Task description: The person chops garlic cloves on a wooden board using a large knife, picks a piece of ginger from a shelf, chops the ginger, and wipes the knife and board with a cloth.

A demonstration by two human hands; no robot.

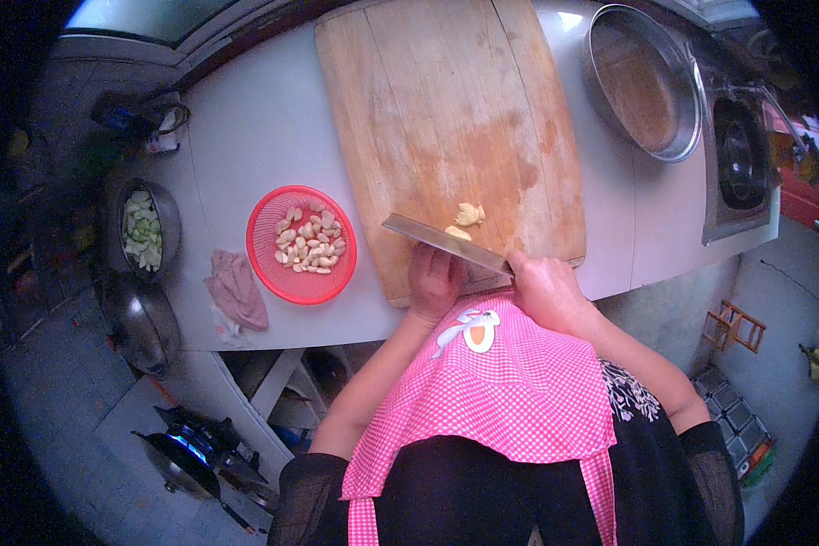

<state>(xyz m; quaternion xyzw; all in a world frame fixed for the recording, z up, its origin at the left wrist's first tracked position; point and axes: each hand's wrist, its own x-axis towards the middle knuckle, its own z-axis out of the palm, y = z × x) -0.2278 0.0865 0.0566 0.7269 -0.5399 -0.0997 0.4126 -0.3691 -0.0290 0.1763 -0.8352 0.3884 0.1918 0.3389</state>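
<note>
My right hand (550, 289) grips a cleaver (447, 241) near the front edge of a wooden cutting board (443, 89). The blade slants across the board, its upper end to the left. My left hand (434, 281) is close behind the blade with fingers curled. The blade hides the fingertips, so whatever they may hold does not show. Just beyond the cleaver lie a pale yellow slice (458, 233) and a knobbly yellow piece (470, 214), which look like peeled ginger. Damp patches darken the board around them.
Left of the board stands a red mesh basket (254, 239) of peeled garlic cloves (310, 242), beside a pink cloth (237, 290). Farther left are a bowl of chopped green vegetable (142, 231) and a wok (177, 467) over a blue flame. A large metal basin (638, 82) and a sink (742, 153) are right.
</note>
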